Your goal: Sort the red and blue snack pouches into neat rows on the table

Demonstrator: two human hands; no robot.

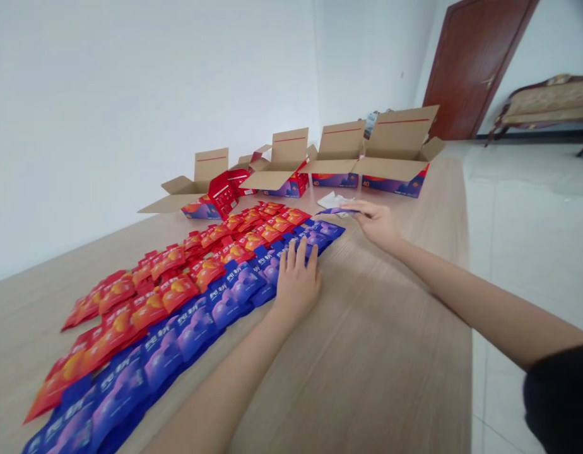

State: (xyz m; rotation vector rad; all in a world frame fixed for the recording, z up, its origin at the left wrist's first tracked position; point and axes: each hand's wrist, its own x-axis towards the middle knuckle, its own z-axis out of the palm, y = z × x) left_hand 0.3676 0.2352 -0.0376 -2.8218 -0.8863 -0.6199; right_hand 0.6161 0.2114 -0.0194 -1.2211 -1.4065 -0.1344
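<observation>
A long overlapping row of blue-purple packets runs along the wooden table, with rows of red-orange packets beside it on the left. My left hand lies flat and open on the blue row, fingers stretched onto the packets. My right hand reaches further ahead and pinches one blue packet just above the far end of the row, next to some white paper.
Several open cardboard boxes with red and blue printed sides stand across the far end of the table. A small red box lies tilted among them. A white wall runs on the left; a brown door and a sofa stand at the far right.
</observation>
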